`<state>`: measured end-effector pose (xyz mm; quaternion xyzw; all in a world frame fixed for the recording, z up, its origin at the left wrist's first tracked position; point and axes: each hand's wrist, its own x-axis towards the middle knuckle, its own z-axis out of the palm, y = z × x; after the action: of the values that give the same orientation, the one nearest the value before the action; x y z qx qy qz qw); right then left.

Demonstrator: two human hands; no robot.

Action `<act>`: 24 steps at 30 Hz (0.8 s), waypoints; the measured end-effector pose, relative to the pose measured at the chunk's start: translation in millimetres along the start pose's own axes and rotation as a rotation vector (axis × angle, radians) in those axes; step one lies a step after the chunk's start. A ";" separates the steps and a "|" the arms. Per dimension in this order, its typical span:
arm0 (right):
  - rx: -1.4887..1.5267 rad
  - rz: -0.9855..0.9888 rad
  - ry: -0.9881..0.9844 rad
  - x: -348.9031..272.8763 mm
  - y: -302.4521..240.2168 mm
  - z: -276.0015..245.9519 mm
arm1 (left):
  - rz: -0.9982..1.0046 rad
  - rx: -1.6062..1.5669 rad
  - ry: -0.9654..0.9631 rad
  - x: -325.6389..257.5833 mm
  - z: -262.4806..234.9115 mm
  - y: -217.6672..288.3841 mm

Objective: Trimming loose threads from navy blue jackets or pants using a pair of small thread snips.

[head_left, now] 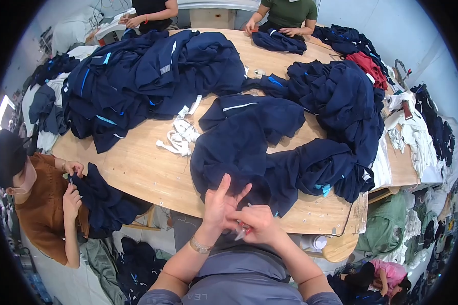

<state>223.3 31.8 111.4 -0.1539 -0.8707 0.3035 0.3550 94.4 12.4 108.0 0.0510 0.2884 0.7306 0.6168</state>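
Both my hands are in front of my body, just off the near edge of the table, close together. My left hand point(221, 207) is open, its thumb raised and its fingers apart. My right hand point(258, 220) is closed around a small red tool point(245, 230) with a pale pointed end. Its kind is partly hidden by the fingers, which meet the left palm. Right beyond my hands lies a dark navy garment point(229, 147) with a white strip on it, bunched on the wooden table point(137, 165).
A big heap of navy garments point(152, 76) covers the table's far left, another pile point(341, 96) the right. White straps point(179, 134) lie between. A person in brown point(48, 203) handles navy cloth at left. Two people work across the table. A stool point(341, 248) stands under the right edge.
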 end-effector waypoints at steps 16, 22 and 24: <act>-0.445 0.287 0.176 6.4 24.0 -26.8 | -0.049 -0.030 -0.002 -2.4 3.7 -0.2; -0.496 0.256 0.131 10.9 22.8 -31.3 | 0.003 0.016 0.025 -4.9 6.6 -3.9; -0.492 0.251 0.127 11.3 24.0 -32.2 | 0.004 0.032 0.017 -5.1 2.8 -6.5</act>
<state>239.5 69.2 120.2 -0.3606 -0.8685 0.1142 0.3204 102.4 9.2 108.6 0.0553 0.3053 0.7275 0.6119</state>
